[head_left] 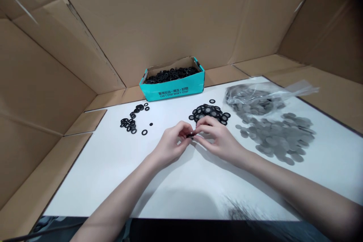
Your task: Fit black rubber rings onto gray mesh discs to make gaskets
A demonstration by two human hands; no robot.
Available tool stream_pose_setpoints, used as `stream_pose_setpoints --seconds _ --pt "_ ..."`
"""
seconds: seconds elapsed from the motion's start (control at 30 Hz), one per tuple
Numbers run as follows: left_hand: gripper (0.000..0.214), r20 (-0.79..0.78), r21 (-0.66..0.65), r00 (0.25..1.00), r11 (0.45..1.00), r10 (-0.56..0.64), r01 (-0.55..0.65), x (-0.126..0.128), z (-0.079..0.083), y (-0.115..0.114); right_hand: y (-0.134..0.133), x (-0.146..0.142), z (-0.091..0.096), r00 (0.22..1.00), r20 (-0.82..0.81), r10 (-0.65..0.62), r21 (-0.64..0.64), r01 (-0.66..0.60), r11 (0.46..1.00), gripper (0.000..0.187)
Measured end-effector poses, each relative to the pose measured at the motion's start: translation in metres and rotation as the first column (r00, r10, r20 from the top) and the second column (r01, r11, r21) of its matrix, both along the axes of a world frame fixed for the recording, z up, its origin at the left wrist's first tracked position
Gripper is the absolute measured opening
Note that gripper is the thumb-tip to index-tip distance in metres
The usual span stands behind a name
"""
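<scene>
My left hand (pixel 174 140) and my right hand (pixel 217 136) meet above the white table, fingertips almost touching. Between them is a small black ring (pixel 190 135), pinched from both sides and mostly hidden by the fingers. Just behind my right hand lies a pile of black rings with grey mesh discs in them (pixel 208 110). Farther right spreads a heap of loose grey discs (pixel 280 138). A cluster of plain black rings (pixel 129 124) lies to the left of my left hand.
A turquoise box (pixel 174 91) full of black rings stands at the back. A clear plastic bag (pixel 255 98) with grey discs lies at the back right. One loose ring (pixel 144 132) and a small black disc (pixel 151 124) sit on the table (pixel 107 174). Cardboard walls (pixel 159 19) surround it.
</scene>
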State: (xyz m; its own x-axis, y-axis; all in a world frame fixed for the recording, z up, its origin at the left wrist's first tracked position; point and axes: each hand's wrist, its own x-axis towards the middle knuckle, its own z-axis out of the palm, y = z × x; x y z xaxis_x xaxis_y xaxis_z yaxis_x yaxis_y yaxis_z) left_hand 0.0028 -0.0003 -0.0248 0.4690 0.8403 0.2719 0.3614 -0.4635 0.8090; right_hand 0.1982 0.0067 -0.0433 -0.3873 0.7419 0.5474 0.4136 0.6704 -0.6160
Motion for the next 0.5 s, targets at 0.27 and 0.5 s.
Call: stream_pose_setpoints --seconds 0.27,0.5 --pt "0.011 0.079 -0.079 0.997 0.997 0.024 -0.018 0.0014 0.0000 -0.0010 0.0021 0.0011 -0.0019 1.000 -0.014 0.005 -0.036 -0.006 0.999 0.009" --pt "0.010 0.016 -0.019 0.998 0.998 -0.059 0.059 0.0016 0.0036 0.0000 -0.0013 -0.0012 0.0019 0.995 -0.079 0.054 -0.089 -0.061 0.994 0.014"
